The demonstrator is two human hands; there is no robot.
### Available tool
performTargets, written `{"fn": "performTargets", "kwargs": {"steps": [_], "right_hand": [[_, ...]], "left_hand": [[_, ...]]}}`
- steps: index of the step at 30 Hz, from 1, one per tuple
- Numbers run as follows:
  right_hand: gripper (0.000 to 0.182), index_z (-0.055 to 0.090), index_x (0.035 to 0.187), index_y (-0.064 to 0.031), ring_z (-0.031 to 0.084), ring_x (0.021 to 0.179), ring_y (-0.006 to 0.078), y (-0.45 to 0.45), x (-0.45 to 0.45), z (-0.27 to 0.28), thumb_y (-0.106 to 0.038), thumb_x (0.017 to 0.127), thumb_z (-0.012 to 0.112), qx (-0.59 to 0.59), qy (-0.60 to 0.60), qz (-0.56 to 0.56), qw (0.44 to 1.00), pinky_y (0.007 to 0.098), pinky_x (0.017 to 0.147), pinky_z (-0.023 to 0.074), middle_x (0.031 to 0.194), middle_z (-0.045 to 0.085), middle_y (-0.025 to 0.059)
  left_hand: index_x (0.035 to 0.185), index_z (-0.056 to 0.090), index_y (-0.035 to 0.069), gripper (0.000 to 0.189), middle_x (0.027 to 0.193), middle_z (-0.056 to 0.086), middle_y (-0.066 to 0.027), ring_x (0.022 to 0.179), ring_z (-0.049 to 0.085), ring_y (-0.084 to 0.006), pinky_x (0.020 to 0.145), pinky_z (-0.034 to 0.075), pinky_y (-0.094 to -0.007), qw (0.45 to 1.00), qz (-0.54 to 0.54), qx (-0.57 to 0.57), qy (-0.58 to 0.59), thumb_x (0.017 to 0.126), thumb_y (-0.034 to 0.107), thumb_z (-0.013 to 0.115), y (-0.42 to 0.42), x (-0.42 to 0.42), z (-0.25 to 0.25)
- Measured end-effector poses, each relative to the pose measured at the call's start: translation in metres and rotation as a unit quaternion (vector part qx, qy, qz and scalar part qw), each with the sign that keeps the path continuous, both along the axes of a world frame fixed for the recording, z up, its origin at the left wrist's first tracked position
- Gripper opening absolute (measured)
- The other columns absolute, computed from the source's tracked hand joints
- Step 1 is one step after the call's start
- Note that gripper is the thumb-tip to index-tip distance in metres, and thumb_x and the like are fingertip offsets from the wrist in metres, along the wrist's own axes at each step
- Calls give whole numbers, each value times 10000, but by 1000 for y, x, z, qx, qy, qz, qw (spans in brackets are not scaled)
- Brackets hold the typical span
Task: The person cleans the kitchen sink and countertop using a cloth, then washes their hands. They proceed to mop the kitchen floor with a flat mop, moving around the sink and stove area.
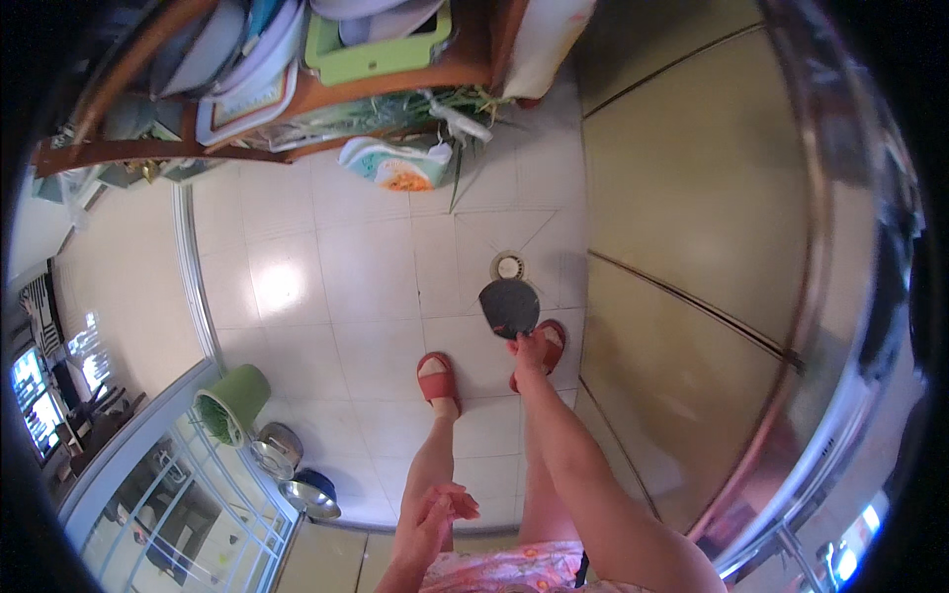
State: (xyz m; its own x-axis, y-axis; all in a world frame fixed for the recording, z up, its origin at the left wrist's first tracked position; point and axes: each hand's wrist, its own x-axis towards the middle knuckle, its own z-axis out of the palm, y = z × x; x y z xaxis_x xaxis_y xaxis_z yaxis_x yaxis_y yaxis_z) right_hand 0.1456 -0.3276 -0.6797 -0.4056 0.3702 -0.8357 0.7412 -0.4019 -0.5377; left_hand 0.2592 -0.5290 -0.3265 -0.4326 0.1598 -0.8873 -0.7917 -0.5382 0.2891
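Observation:
A dark grey, flat, rounded pad hangs above the tiled floor in my right hand, which pinches its near edge. A small reddish mark shows near the grip. From this view the pad's far edge lies beside a round floor drain; its height above the floor is hard to judge. My left hand is held low before my body, its fingers loosely bent and apart, with nothing seen in it. Below are my feet in red slippers.
Brown cabinet doors line the right side under a counter edge. A wooden shelf with basins, a green tray and leafy greens stands ahead, a printed bag below it. Left are a green bucket, metal pots and a glazed door.

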Motion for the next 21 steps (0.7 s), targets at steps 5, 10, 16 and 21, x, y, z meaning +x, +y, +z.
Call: {"fn": "performTargets", "kwargs": {"steps": [5, 10, 16, 21], "right_hand": [[221, 498, 1051, -70, 624, 704, 187, 4, 41, 131, -13, 859, 592, -90, 41, 2, 995, 306, 574, 568, 966, 595, 70], [151, 539, 983, -132, 618, 783, 148, 17, 61, 326, -30, 885, 592, -108, 147, -5, 983, 309, 662, 561, 922, 606, 3], [87, 526, 952, -85, 602, 729, 105, 83, 69, 568, -30, 900, 567, -119, 269, -48, 954, 248, 637, 523, 844, 601, 1], [118, 543, 989, -62, 600, 790, 113, 170, 115, 651, -50, 880, 589, -34, 322, -68, 944, 268, 693, 526, 869, 606, 19]], "left_hand": [[1122, 526, -15, 299, 952, 623, -129, 842, 613, -202, 798, 506, -337, 999, -29, -11, 44, 1000, 241, 434, 6, -21, 67], [1137, 563, 9, 333, 965, 634, -81, 822, 608, -135, 738, 491, -258, 978, -120, -110, 132, 974, 293, 507, 3, -64, 128], [1207, 557, 35, 488, 1057, 640, -58, 891, 615, -123, 776, 493, -277, 910, -313, -42, 267, 965, 447, 456, 66, -154, 256], [1232, 553, 77, 505, 1088, 634, -26, 933, 608, -101, 807, 494, -281, 825, -474, 101, 291, 968, 485, 413, 195, -178, 325]]}}
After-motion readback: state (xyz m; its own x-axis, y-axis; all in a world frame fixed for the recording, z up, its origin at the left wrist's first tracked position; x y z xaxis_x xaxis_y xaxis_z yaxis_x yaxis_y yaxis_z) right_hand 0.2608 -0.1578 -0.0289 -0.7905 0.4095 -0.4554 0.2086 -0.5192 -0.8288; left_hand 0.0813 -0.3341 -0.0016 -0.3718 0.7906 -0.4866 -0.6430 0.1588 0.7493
